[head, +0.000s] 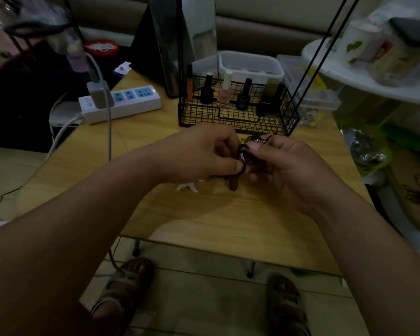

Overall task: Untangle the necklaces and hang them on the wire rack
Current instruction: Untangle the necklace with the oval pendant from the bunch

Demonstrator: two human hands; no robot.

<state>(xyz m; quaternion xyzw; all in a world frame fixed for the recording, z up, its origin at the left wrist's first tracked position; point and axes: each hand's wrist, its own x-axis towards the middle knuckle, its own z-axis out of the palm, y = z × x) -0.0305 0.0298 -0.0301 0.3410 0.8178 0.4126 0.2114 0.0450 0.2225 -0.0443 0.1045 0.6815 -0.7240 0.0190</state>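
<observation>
- Both the left hand and right hand pinch the tangled necklaces in curled fingers, frame centre, above the counter.
- Wire rack, upper middle, shows none hung; untangling and hanging remain.

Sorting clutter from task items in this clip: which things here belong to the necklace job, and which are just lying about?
Job in hand:
- tangled necklaces, pinched between left hand and right hand
- black wire rack, behind the hands

Lying about:
- nail polish bottles standing in the rack's basket
- power strip
- white tub
- small white object on the table
</observation>
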